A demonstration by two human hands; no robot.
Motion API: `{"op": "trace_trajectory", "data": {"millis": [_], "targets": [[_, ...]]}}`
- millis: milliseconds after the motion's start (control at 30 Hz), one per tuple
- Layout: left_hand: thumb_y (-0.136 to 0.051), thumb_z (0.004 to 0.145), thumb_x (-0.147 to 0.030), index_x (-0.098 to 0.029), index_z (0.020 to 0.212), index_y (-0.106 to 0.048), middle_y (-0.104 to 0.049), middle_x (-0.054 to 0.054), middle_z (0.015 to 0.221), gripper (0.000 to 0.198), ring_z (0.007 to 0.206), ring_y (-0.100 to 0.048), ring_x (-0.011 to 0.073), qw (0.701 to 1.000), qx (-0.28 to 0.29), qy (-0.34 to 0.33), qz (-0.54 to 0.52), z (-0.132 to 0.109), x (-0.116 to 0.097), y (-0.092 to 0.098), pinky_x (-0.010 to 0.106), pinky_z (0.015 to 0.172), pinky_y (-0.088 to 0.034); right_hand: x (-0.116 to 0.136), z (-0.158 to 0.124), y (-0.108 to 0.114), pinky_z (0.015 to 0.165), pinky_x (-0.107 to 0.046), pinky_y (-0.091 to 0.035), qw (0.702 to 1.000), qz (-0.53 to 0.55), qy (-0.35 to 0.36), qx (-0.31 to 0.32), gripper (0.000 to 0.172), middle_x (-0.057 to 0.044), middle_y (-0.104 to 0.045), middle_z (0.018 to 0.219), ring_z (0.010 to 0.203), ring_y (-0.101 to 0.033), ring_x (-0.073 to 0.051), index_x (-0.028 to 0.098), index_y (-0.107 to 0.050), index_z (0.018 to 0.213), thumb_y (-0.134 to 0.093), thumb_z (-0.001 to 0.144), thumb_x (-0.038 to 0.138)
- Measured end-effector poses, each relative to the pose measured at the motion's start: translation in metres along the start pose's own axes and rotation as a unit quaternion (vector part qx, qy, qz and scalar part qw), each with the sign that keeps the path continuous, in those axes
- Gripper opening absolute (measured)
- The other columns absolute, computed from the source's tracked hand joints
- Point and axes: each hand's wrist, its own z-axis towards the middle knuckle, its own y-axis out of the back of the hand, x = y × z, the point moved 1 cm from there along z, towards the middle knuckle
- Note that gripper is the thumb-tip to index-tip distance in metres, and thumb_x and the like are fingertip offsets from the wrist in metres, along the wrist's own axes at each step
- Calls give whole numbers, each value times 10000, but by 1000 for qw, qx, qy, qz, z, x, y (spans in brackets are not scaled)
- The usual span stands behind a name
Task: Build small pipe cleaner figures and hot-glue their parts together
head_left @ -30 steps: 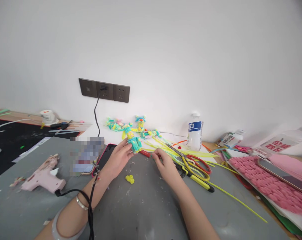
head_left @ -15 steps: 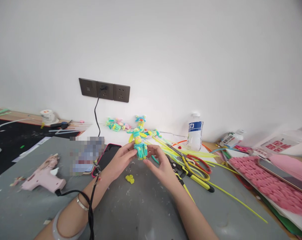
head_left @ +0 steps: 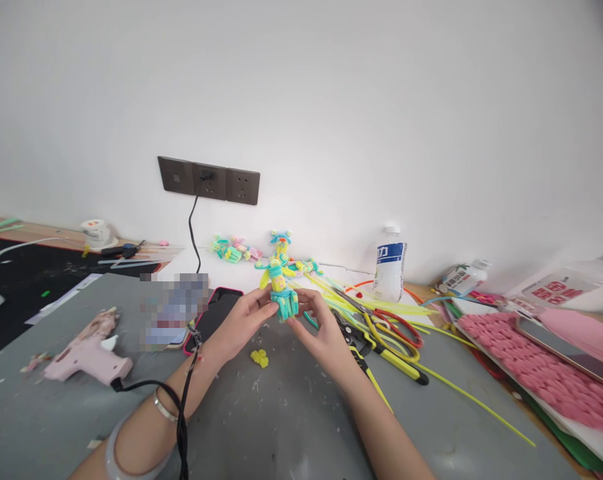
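Between both hands stands a small teal and yellow pipe-cleaner figure [head_left: 284, 303], held upright above the grey mat. My left hand [head_left: 251, 313] closes on its left side, thumb at the lower teal part. My right hand [head_left: 318, 327] pinches the lower right side with thumb and fingertips. Just below lies a small yellow fuzzy piece [head_left: 260, 359] on the mat. Behind the held figure, another blue and yellow figure [head_left: 281, 241] shows near the wall, partly hidden.
A pink glue gun [head_left: 88, 353] lies left, its black cord crossing my left forearm. Right of my hands are scissors [head_left: 381, 323], pliers [head_left: 361, 340] and yellow pipe cleaners [head_left: 471, 393]. A white bottle [head_left: 390, 267] stands by the wall. Phones [head_left: 221, 310] lie left of centre.
The held figure has turned and shifted slightly right and down, its body now leaning a little. Both hands keep their grip and have barely moved.
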Motion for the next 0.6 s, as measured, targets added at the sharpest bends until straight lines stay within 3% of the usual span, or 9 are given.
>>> {"op": "trace_trajectory", "data": {"millis": [600], "targets": [[-745,796,-286,-223,1135,-712,-678,95,1248,346,1192,-579,285,1000,-14,-9,-25,0,3,1,400,1010,-437,-3,1,1,881,-400,-488,998,56,-29,18,388,-78,-600,1061,886,-591,-200,239,-465,1232,-573,895,397]]}}
